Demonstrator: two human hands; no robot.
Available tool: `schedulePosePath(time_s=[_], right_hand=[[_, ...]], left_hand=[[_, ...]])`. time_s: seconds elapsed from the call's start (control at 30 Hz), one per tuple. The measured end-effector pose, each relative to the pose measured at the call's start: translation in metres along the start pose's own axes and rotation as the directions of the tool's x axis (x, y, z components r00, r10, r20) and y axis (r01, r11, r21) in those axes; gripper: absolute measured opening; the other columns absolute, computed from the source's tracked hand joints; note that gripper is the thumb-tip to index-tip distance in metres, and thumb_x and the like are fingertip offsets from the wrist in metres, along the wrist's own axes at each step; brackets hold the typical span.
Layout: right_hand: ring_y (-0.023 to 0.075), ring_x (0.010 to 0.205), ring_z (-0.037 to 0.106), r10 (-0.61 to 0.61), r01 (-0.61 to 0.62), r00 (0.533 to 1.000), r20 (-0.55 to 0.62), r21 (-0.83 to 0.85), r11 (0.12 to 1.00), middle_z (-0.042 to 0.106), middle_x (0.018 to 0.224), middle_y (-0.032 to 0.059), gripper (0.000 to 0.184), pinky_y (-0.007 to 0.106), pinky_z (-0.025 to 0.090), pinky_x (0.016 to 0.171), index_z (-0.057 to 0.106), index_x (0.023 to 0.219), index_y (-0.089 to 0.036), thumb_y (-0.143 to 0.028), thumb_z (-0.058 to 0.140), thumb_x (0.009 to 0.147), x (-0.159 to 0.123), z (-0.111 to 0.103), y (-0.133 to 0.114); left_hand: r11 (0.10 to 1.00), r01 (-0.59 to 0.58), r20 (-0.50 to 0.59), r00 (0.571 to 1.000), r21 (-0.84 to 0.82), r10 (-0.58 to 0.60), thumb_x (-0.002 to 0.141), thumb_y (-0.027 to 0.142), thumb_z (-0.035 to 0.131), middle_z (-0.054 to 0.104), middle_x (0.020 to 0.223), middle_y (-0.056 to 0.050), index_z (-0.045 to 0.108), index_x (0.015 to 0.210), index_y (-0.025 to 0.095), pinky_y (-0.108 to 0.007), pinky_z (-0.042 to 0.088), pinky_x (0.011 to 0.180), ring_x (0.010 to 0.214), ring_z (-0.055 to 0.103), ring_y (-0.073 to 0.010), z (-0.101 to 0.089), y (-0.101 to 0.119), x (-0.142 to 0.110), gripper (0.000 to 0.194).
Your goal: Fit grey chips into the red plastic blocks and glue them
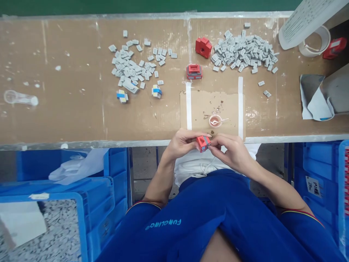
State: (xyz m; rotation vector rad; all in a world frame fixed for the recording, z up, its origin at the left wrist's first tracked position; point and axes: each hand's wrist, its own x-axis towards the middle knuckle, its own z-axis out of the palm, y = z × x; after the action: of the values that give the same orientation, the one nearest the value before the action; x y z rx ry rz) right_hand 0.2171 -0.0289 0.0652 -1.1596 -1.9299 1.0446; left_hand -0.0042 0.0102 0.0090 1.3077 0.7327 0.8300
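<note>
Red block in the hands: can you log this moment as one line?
Held: red block | By: left hand, right hand | Nearest: cardboard sheet

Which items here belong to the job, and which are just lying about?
Job:
left hand and right hand, both on a red block
grey tiles
other red blocks
cup of brownish paste

Lying about:
clear scoop
blue crates

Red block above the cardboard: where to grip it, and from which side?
Probably by the left and right sides of the red block, from above: it sits flat on the bench, its top is recessed, and no grey pieces crowd it.
</note>
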Motion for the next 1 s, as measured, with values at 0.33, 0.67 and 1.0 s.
schedulePosePath(time_s=[0.33, 0.67, 1.0], right_hand=[[0.0138, 0.07, 0.061, -0.059, 0.031, 0.985, -0.162, -0.168, 0.985, 0.069, 0.081, 0.0028, 0.012, 0.025, 0.048, 0.063, 0.065, 0.093, -0.019, -0.013, 0.059, 0.101, -0.001, 0.001, -0.003], [0.0143, 0.068, 0.058, -0.12, 0.076, 0.981, -0.155, -0.262, 0.962, 0.064, 0.077, 0.0019, 0.015, 0.027, 0.045, 0.062, 0.058, 0.089, -0.021, -0.014, 0.056, 0.102, -0.004, 0.007, -0.004], [0.0118, 0.064, 0.052, -0.102, 0.078, 0.982, -0.16, -0.152, 0.985, 0.056, 0.073, -0.0014, 0.018, 0.024, 0.042, 0.059, 0.052, 0.084, -0.022, -0.012, 0.055, 0.099, -0.002, 0.013, 0.007]], left_hand=[[0.991, -0.106, -0.055, 0.993, -0.081, 0.102, 0.077, 0.042, 0.093, 0.083, 0.119, -0.013, 0.08, 0.127, 0.026, -0.028, 0.066, 0.083, 0.099, 0.081, -0.023, 0.009, -0.004, 0.004, 0.054], [0.992, -0.12, -0.032, 0.992, -0.037, 0.119, 0.086, 0.03, 0.087, 0.083, 0.119, -0.013, 0.081, 0.125, 0.024, -0.028, 0.065, 0.084, 0.099, 0.08, -0.0214, 0.009, -0.004, 0.002, 0.04], [0.994, -0.104, -0.06, 0.993, -0.031, 0.102, 0.086, 0.028, 0.088, 0.083, 0.116, -0.012, 0.081, 0.123, 0.022, -0.026, 0.064, 0.087, 0.097, 0.081, -0.0212, 0.012, -0.005, -0.001, 0.038]])
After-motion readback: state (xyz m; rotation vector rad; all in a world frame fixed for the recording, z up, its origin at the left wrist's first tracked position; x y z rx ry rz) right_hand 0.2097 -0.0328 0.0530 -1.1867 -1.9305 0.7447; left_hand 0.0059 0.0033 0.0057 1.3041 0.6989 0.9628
